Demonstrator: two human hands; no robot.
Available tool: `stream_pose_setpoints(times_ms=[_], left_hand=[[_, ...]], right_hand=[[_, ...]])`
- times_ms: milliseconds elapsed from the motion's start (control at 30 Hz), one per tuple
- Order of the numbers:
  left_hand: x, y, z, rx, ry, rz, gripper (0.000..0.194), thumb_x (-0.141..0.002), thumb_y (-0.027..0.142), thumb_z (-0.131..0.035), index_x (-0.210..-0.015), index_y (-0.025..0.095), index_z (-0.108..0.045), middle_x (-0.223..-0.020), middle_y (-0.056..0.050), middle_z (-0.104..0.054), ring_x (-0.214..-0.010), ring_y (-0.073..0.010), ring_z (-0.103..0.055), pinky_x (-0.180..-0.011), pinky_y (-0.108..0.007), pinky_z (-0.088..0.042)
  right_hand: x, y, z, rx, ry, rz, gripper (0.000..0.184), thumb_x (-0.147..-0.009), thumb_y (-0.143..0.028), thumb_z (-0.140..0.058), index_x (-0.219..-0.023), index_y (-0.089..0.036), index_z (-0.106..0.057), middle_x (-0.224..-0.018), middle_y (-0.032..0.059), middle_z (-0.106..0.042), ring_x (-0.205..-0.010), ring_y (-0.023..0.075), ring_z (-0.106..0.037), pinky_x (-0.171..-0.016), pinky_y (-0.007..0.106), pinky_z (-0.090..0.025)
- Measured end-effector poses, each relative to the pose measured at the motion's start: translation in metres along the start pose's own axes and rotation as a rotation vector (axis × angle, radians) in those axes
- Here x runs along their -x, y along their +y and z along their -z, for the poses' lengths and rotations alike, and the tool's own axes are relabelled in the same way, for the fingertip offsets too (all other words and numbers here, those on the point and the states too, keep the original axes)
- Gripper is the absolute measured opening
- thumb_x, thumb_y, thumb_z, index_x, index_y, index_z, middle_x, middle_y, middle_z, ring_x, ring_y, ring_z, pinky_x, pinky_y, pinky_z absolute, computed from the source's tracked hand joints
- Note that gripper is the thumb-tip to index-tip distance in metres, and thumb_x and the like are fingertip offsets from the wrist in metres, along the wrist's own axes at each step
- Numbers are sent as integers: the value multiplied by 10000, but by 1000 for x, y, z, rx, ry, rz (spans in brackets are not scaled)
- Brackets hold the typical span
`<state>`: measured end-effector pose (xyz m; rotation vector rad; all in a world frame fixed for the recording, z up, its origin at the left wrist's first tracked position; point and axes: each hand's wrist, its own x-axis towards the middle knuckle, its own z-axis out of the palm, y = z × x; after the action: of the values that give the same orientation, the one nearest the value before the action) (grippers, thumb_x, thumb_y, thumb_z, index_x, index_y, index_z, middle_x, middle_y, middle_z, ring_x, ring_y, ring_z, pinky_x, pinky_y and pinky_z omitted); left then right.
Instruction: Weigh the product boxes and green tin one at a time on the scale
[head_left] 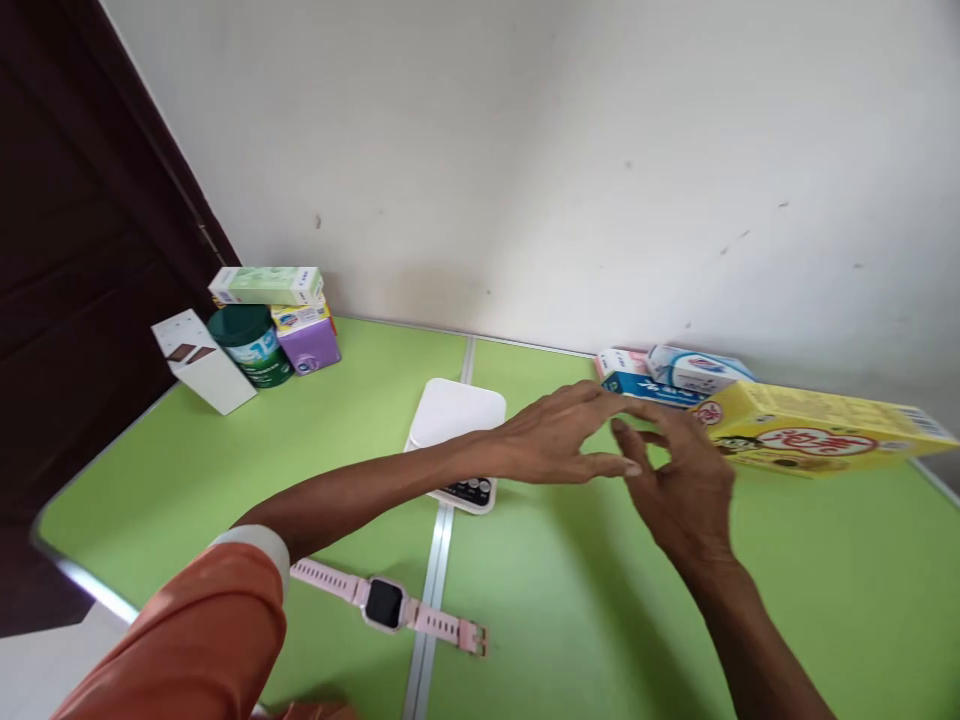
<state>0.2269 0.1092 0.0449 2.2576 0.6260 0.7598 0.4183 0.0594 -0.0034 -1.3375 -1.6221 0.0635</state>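
Above the right half of the green table, my left hand (564,437) stretches across with its thumb and fingers apart. Its fingertips overlap my right hand (681,485) in the picture; whether they touch I cannot tell. My right hand is loosely bent, a gap showing between thumb and fingers, and no object shows in either hand. Just behind my right hand is a yellow box (825,432) with red lettering. Beneath my left forearm, partly covered, lies a white digital scale (459,408). A pink-strapped smartwatch (384,604) lies flat nearer to me.
Small boxes, among them a blue one (651,390) and a white one (697,368), lie by the wall. At the left stand a white box (206,365), a green tub (259,350) and a purple box (311,348), with a light green box (266,286) on top.
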Motion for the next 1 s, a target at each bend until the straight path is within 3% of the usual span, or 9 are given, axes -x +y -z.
stream_pose_setpoints(times_ms=[133, 267, 467, 667, 767, 833, 900, 933, 1000], left_hand=[[100, 12, 32, 6, 143, 98, 492, -1012, 416, -751, -1472, 261, -673, -1434, -138, -722, -1359, -333, -674, -1132, -529, -605], [180, 1, 59, -39, 350, 250, 422, -1029, 428, -733, -1399, 229, -700, -1351, -139, -754, -1230, -286, -744, -1038, -469, -646], [274, -24, 98, -149, 585, 522, 309, -1034, 367, -709, -1306, 220, -699, -1315, -129, -759, -1178, -245, -760, -1001, -410, -654], [333, -31, 145, -438, 986, 617, 365, -1059, 384, -658, -1371, 199, -621, -1380, -161, -697, -1233, -254, -706, -1051, -407, -610], [349, -34, 179, -611, 1240, 649, 598, -1018, 473, -741, -1513, 214, -528, -1541, -190, -590, -1436, -303, -597, -1204, -453, -516], [358, -41, 211, -657, 1356, 624, 908, -894, 515, -891, -1618, 215, -434, -1684, -220, -461, -1603, -346, -440, -1329, -477, -382], [367, -51, 250, -618, 1375, 627, 1193, -737, 551, -1011, -1679, 207, -365, -1787, -235, -330, -1710, -378, -260, -1409, -493, -229], [372, -57, 270, -553, 1368, 656, 1266, -691, 589, -1030, -1688, 196, -358, -1809, -239, -295, -1733, -390, -197, -1423, -506, -180], [380, -70, 308, -316, 1411, 684, 1193, -739, 700, -958, -1657, 165, -414, -1808, -244, -305, -1746, -395, -170, -1426, -516, -163]], right_hand=[[38, -44, -57, -144, -37, -44, 339, -1073, -537, -617, -1251, -281, -752, -1209, 130, -791, -1057, 331, -779, -903, 576, -707], [60, -99, -90, -118, 1, 25, 294, -1102, -433, -574, -1269, -262, -745, -1217, 153, -798, -1171, 348, -747, -1008, 591, -664], [80, -172, -134, -237, -281, 209, 294, -1110, -379, -530, -1299, -284, -734, -1234, 143, -799, -1201, 360, -727, -1079, 590, -608], [96, -189, -175, -397, -547, 307, 276, -1123, -388, -507, -1227, -265, -731, -1098, 127, -813, -981, 316, -806, -863, 491, -691], [103, -183, -176, -401, -603, 264, 267, -1118, -393, -518, -1204, -254, -729, -1106, 122, -830, -913, 290, -830, -827, 457, -702], [106, -178, -171, -398, -636, 211, 260, -1110, -391, -529, -1190, -245, -729, -1116, 120, -842, -890, 275, -841, -814, 429, -704], [108, -174, -163, -397, -659, 154, 253, -1102, -393, -540, -1177, -243, -730, -1118, 114, -850, -892, 269, -850, -794, 403, -701], [108, -173, -159, -395, -662, 129, 253, -1099, -401, -544, -1168, -245, -731, -1109, 109, -852, -898, 269, -852, -784, 394, -699], [109, -172, -150, -390, -662, 85, 262, -1097, -428, -547, -1154, -255, -736, -1098, 97, -855, -912, 271, -854, -787, 388, -695]])
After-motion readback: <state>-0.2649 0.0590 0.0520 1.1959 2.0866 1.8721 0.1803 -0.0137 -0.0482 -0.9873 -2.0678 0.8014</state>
